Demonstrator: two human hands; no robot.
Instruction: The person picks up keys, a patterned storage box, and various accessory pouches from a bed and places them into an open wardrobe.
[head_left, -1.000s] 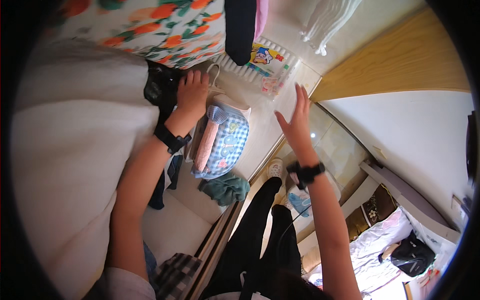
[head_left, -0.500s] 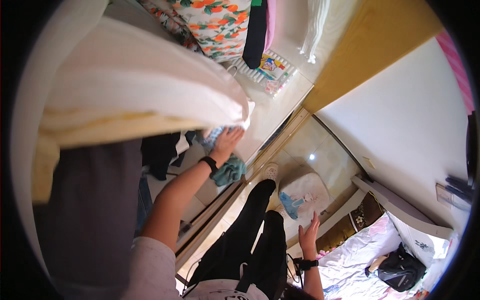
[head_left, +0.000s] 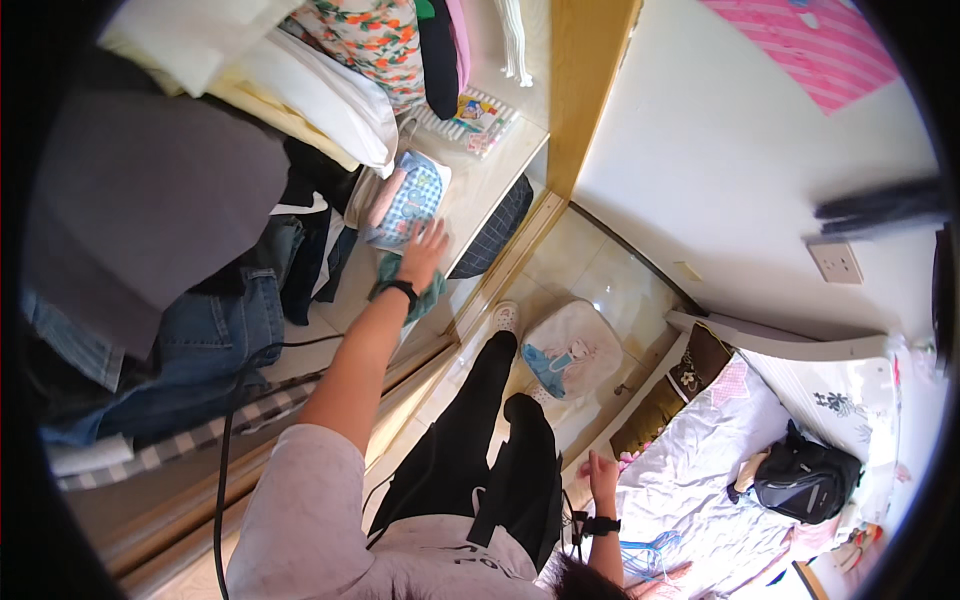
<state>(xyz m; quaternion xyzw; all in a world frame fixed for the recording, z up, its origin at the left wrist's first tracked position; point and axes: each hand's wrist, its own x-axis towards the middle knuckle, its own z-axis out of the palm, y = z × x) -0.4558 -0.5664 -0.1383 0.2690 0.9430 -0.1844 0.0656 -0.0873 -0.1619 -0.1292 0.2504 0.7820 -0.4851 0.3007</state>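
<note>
My left hand [head_left: 425,250] reaches into the open wardrobe, fingers spread, resting at the lower edge of a blue-and-white checked bag with pink trim [head_left: 410,190] on the wardrobe floor [head_left: 500,165]. A crumpled green cloth [head_left: 432,297] lies just under my wrist, which wears a black band. My right hand [head_left: 603,473] hangs low beside my leg near the bed, fingers loose and holding nothing.
Dark clothes and jeans [head_left: 215,340] hang at the left, with folded white bedding [head_left: 310,85] above. A colourful flat box [head_left: 470,115] lies at the wardrobe's back. A white round bag [head_left: 570,350] sits on the tiled floor. A black backpack [head_left: 805,480] lies on the bed.
My right hand dropped from raised in front of me to hanging by my side. My left hand slid from the bag's top to its lower edge. The view swung toward the room.
</note>
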